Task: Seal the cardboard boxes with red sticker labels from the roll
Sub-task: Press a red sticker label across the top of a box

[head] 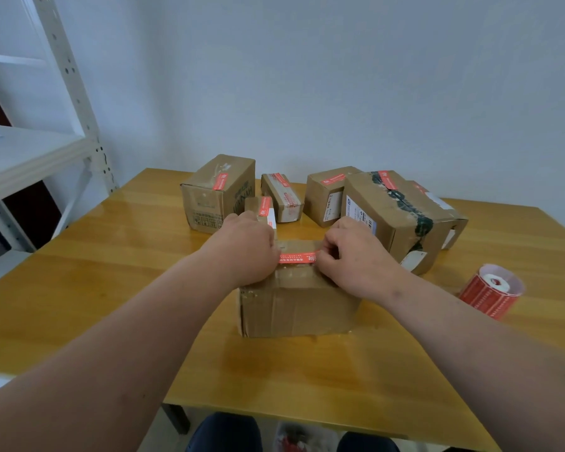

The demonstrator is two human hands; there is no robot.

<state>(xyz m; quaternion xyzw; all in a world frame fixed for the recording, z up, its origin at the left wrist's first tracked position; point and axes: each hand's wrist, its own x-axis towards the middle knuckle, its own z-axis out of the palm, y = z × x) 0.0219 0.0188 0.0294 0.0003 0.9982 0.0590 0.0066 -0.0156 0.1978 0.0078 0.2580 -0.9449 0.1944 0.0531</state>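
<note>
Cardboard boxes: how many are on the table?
7: near box under both hands; behind, tall box, tiny, small, medium, large, another partly hidden.

- Near box (297, 301) sits mid-table (111, 288), both hands on its top.
- Behind it, apparently six boxes (392, 216) cluster.
- Sticker roll (491, 290) lies to its right.
- Shelving (30, 151) stands left of the table.

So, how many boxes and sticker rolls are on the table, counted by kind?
Boxes: 7
Roll: 1
Total: 8
</note>
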